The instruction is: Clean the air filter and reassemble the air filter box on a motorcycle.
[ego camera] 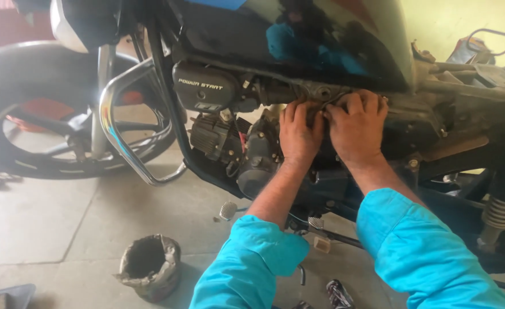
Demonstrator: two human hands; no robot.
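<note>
We press both hands, left hand (pixel 300 133) and right hand (pixel 356 127), side by side with fingers curled gripping a part under the motorcycle's fuel tank (pixel 298 40), above the engine (pixel 247 154), for leverage.

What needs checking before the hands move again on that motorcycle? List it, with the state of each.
1. Left hand on the frame under the tank: ok, pressed beside the right.
2. Right hand at the same spot: ok, fingers curled on the part.
3. What the fingers hold: cannot tell, hidden.
4. Motorcycle upright: ok.
5. Dirty pot on the floor, away from the arms: ok.
6. Tool in hand: cannot tell.
</note>
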